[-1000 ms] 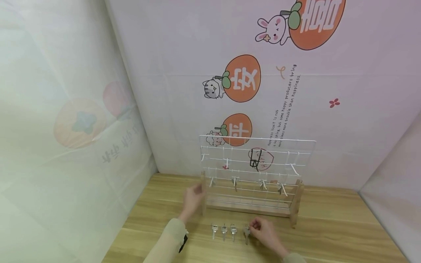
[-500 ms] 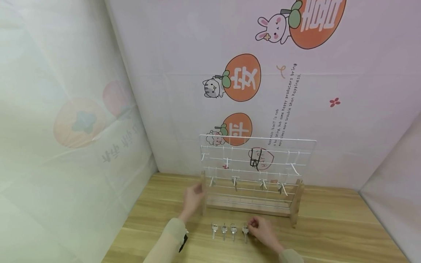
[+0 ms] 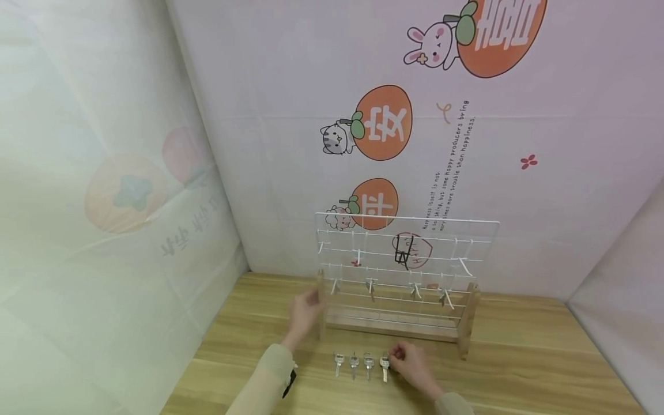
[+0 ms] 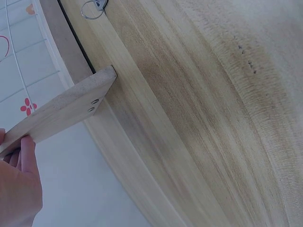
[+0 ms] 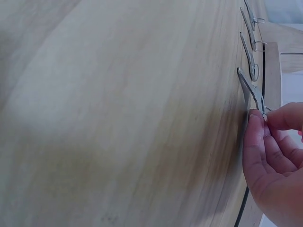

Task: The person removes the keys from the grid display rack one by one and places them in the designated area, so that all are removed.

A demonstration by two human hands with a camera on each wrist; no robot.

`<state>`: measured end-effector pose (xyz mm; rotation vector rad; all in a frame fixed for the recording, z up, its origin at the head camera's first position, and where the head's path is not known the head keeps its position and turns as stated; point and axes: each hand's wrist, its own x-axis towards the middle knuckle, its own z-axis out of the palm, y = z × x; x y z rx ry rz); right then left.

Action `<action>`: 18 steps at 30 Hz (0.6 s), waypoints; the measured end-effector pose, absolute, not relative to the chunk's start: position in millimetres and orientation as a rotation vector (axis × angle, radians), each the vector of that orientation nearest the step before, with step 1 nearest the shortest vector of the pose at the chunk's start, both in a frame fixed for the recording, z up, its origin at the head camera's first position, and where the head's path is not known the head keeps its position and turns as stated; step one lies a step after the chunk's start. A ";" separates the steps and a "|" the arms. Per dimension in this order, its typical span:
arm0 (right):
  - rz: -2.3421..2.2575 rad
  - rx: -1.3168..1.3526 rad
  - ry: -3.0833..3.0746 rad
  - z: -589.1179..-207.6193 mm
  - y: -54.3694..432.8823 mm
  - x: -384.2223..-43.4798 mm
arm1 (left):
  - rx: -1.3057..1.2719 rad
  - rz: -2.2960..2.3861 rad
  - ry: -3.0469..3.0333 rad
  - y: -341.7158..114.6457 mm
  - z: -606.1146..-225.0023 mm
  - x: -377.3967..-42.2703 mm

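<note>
Rightmost tabletop key (image 3: 384, 363), ring end between right hand's fingers (image 5: 256, 139)

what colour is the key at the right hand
The key is silver, seen best in the right wrist view.

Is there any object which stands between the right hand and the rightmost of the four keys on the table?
Nothing visible: the right hand pinches the rightmost key at its ring end. The other three keys lie to its left.
</note>
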<state>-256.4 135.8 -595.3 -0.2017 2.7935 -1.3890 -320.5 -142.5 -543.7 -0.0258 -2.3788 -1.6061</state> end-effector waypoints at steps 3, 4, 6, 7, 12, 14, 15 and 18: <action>-1.386 -0.204 2.803 -596.9 134.8 -257.0 | -0.029 -1.600 -2.381 -142.5 -544.4 -321.0; -1.382 -0.210 2.810 -597.4 134.6 -257.2 | -0.028 -1.597 -2.384 -142.4 -544.6 -321.3; -1.369 -0.225 2.828 -597.9 134.3 -257.3 | -0.025 -1.600 -2.386 -142.1 -544.8 -321.7; -1.358 -0.238 2.841 -598.1 134.2 -257.4 | -0.026 -1.598 -2.389 -142.1 -544.9 -321.8; -1.306 -0.310 2.913 -599.0 132.4 -258.2 | -0.042 -1.591 -2.389 -142.1 -544.3 -321.2; -1.295 -0.336 2.936 -599.5 131.3 -258.8 | -0.049 -1.596 -2.387 -142.2 -543.8 -320.7; -1.287 -0.349 2.950 -600.0 130.7 -259.1 | -0.051 -1.601 -2.386 -142.3 -543.5 -320.6; -1.272 -0.370 2.975 -601.1 129.1 -259.6 | -0.055 -1.614 -2.384 -142.5 -542.9 -320.0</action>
